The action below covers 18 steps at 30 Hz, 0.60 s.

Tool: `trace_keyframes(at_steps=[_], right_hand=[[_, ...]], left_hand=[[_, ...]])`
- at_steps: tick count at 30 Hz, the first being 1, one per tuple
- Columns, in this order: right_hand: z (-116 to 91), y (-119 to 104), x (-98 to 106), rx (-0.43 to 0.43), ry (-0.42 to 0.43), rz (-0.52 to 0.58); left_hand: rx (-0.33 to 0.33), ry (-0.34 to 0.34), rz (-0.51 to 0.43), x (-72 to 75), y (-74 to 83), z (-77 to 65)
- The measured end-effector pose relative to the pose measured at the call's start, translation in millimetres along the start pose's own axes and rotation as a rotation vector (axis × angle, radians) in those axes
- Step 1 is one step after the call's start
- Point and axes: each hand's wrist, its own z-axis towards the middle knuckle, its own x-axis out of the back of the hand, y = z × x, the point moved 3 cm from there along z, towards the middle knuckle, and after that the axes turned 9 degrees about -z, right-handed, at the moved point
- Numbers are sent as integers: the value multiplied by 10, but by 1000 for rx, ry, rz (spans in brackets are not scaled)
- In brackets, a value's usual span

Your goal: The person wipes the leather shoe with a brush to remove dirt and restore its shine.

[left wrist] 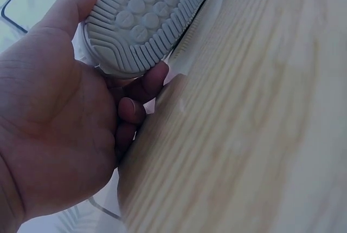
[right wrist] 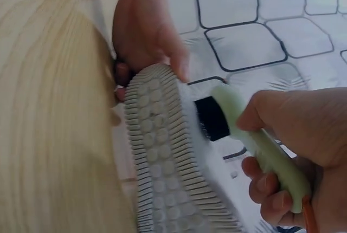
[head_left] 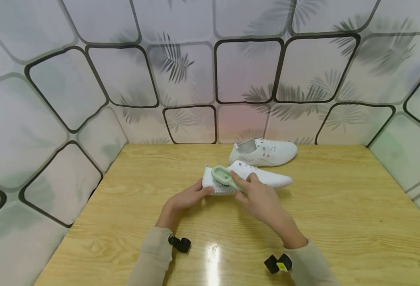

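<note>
A white lace-up shoe point(head_left: 272, 178) is tipped on its side, its ridged sole point(left wrist: 142, 13) turned towards the person. My left hand point(head_left: 186, 198) grips it at the heel, thumb by the sole edge and fingers beneath. In my right hand point(head_left: 261, 200) is a pale green brush point(head_left: 220, 175), held by its handle with the thumb laid along it. Dark bristles point(right wrist: 211, 118) show in the right wrist view, right at the shoe's upper near the heel.
Behind the held shoe, a second white shoe point(head_left: 279, 154) stands upright, toe to the right, near the back edge of the wooden table point(head_left: 353, 214). A patterned wall covering point(head_left: 245, 75) rises behind and beside the table.
</note>
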Motion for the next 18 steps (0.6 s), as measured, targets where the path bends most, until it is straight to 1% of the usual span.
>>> trace_keyframes(at_steps=[2,5,8,10,11,15,17,18], right_hand=[[3,-2,-8,18,4,1],[-4,-37,-36,48,-34,25],[-18,-60,-6,37,-39,16],[-7,-60,2,29,-16,5],[-2,-57,-12,25,-19,8],[12,-80,-63,56,-38,29],[-7,-86,-49,45,-50,41],[-17,-87,-34,36,-42,36]], left_hand=[[7,1,-2,-7,22,7],[4,-10,12,-11,31,10],[-1,-13,24,-6,27,8],[2,1,21,10,24,1],[5,3,20,14,19,1],[-20,-5,12,8,21,2],[-36,-20,19,-4,25,6],[-41,-24,21,-9,28,6]])
